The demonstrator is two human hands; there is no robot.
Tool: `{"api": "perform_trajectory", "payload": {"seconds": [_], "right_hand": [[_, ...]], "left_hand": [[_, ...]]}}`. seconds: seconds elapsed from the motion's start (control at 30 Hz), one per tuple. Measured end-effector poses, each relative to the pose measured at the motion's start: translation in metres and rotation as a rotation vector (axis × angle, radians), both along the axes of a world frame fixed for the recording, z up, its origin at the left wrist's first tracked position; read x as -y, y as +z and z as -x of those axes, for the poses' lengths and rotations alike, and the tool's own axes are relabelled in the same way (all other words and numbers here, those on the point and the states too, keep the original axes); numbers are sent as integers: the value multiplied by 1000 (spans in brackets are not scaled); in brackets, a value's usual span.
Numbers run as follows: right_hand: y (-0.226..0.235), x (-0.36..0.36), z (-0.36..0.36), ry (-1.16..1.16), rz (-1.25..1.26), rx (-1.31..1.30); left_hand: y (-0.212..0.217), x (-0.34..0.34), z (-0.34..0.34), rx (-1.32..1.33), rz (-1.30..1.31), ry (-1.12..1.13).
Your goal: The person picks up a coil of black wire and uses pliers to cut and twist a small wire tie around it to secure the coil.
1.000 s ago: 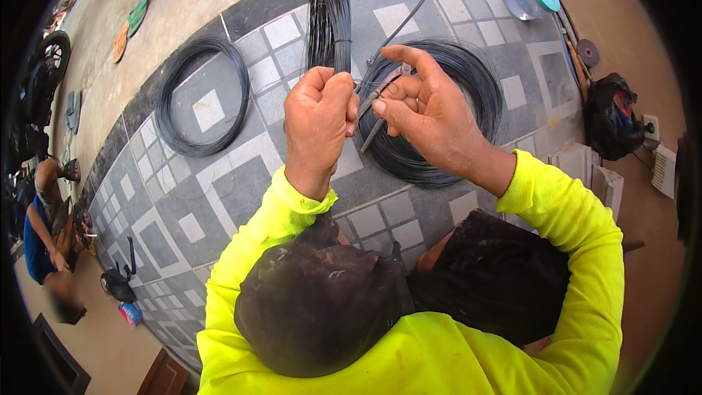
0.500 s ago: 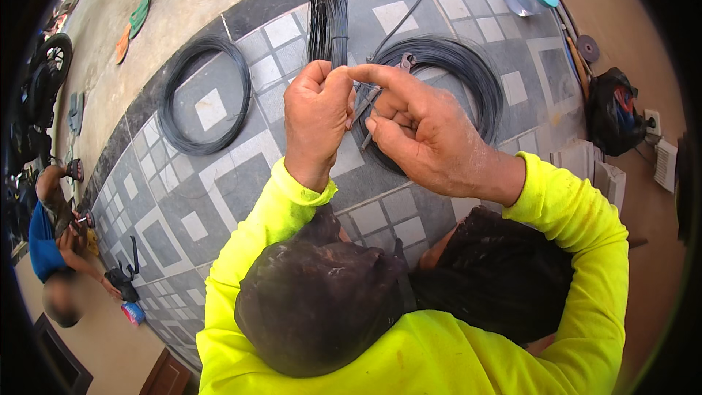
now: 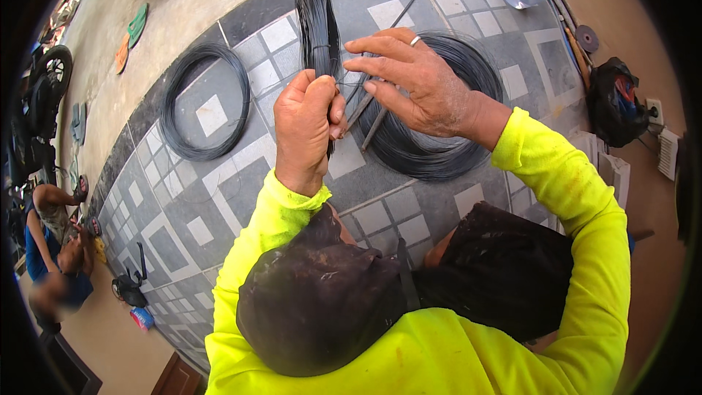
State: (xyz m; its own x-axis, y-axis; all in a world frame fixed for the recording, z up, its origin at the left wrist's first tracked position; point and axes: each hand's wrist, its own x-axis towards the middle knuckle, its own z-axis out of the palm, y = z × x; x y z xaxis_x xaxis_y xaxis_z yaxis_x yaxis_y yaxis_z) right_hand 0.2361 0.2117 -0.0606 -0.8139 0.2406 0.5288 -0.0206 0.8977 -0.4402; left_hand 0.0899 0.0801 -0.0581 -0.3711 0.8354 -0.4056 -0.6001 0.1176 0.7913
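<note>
The left hand (image 3: 307, 128) is clenched round a bundle of wires (image 3: 319, 25); the right hand (image 3: 417, 80), fingers spread beside the bundle, grasps nothing — a loosened fist could let strands slide out.

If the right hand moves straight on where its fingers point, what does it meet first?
Probably the bundle of cut black wires that the left hand holds; the right hand points left toward it, though depth is unclear.

On the tiled floor (image 3: 183, 227), one wire coil (image 3: 205, 102) lies left of the left hand (image 3: 307, 128), and a larger wire coil (image 3: 439, 139) lies under and right of the right hand (image 3: 420, 84). A bundle of cut wires (image 3: 318, 22) stands between the coils, gripped by the left hand, and a bag (image 3: 614, 102) sits at the floor's right edge.
</note>
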Motion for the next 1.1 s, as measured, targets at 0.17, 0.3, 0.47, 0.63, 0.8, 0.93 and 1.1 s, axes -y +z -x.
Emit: {"api": "perform_trajectory", "payload": {"seconds": [0.17,0.3,0.47,0.63,0.8,0.93,1.1], "right_hand": [[-11,9,4,-8,216,96],[4,18,3,-21,575,277],[49,19,10,130,1079,444],[34,-1,16,-17,607,274],[12,-16,12,36,729,487],[22,21,9,143,1261,536],[-7,4,-3,-97,1538,618]], "left_hand": [[-3,0,0,40,-29,8],[-4,-2,-1,43,-36,12],[-6,1,2,-1,-74,-20],[-10,0,-2,4,-55,-41],[-7,2,-3,26,-52,-39],[-11,6,5,-62,-63,14],[-3,9,13,-80,-56,62]]}}
